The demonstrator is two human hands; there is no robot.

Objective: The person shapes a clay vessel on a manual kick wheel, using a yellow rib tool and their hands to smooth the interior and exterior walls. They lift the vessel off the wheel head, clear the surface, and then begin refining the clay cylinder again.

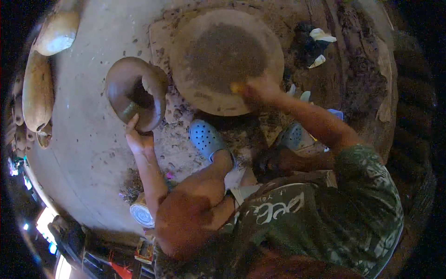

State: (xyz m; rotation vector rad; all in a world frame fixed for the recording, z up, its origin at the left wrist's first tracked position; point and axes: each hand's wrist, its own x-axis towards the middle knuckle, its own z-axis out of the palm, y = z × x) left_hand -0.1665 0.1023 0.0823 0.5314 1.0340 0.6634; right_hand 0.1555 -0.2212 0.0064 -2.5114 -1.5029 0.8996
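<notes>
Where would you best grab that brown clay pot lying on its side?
By the thick flared rim of the clay pot, from the near side, where the left hand already touches it. The pot lies tipped with its mouth open, so fingers could hook over the lip; the round belly probably offers less purchase.

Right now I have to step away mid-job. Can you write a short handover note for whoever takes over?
Left hand: grip on the lower rim of the brown clay pot, which lies tilted on the floor with its mouth toward the camera.
Right hand: pressing a small yellow piece against the near edge of the round clay disc.
Position: the disc lies flat just right of the pot; blue clogs rest below it.
Done: pot is shaped and off the disc.
Left: what remains cannot be told; the disc top is bare and dusty.
</notes>
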